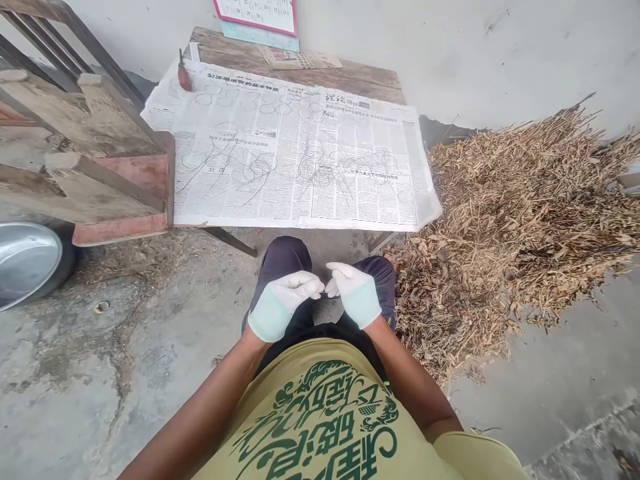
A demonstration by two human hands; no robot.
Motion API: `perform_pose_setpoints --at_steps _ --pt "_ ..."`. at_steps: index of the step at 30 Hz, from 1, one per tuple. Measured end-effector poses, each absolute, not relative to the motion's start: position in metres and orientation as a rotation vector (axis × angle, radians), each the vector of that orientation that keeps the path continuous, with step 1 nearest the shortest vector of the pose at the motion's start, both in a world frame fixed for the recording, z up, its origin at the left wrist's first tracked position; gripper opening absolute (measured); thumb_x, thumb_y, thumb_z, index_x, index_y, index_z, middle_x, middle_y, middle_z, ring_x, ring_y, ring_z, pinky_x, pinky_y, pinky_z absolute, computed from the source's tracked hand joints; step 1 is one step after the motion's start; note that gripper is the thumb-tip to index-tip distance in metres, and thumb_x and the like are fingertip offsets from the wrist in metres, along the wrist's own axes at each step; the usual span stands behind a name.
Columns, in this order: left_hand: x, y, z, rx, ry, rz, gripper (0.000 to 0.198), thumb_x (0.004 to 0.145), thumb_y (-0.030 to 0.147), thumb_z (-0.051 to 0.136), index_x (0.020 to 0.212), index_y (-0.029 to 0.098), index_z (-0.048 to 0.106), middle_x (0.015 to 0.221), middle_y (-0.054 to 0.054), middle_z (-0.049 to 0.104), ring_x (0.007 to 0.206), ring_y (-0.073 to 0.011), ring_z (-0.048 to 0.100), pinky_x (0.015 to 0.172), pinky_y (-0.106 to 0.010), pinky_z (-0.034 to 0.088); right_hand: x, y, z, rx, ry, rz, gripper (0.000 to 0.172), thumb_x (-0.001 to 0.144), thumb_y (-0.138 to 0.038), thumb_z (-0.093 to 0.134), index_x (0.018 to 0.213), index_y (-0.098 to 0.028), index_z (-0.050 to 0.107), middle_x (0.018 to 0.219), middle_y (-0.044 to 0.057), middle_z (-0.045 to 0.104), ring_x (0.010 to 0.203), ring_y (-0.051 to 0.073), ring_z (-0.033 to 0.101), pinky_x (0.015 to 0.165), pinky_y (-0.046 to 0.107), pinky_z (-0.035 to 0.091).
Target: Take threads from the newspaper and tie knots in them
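Note:
Both hands wear white gloves with pale green cuffs and are held close together above the lap. My left hand (287, 301) is closed, its thumb and fingers pinched together; whatever lies between them is too small to make out. Facing it, my right hand (354, 292) also has its fingers drawn together, and anything in it is hidden. Beyond the knees, newspaper (285, 208) covers most of a wooden table (370, 79). Thin wire-like strands (320, 170) lie loosely across the paper, with several small rings (269, 107) farther back. A red-handled pointed tool (184, 77) rests at the back left.
A calendar (260, 12) stands at the table's back. Wooden furniture (100, 167) presses against the left side, with a metal basin (27, 260) on the floor beyond. Dried stalks (540, 240) are heaped on the right. Below the table edge are my knees (286, 257).

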State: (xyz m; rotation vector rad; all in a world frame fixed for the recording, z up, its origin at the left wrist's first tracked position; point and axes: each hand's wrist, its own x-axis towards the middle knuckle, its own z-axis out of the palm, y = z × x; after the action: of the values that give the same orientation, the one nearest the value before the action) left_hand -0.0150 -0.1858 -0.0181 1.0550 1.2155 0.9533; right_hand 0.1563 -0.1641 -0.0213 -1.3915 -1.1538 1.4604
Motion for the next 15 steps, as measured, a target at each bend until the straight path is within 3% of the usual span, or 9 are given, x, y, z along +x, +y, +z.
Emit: perform_pose_setpoints --at_steps 9,15 --pt "-0.019 -0.185 -0.019 1.148 1.099 0.909 0.032 0.091 0.044 0.066 0.073 0.017 0.072 0.078 -0.006 0.069 0.077 -0.0187 0.06 0.077 -0.031 0.048 0.159 -0.167 -0.02 -1.465 -1.417 1.284 0.031 0.093 -0.029 0.052 0.105 -0.021 0.079 0.066 -0.001 0.069 0.06 0.013 0.065 0.064 0.025 0.055" --pt "-0.021 -0.18 -0.028 0.97 1.201 0.971 0.031 0.088 0.046 0.07 0.079 0.017 0.074 0.083 -0.007 0.071 0.072 -0.018 0.063 0.074 -0.031 0.05 0.162 -0.161 -0.008 -1.395 -1.18 1.469 0.034 0.092 -0.037 0.061 0.117 -0.016 0.073 0.074 0.003 0.074 0.061 0.014 0.068 0.062 0.026 0.056"
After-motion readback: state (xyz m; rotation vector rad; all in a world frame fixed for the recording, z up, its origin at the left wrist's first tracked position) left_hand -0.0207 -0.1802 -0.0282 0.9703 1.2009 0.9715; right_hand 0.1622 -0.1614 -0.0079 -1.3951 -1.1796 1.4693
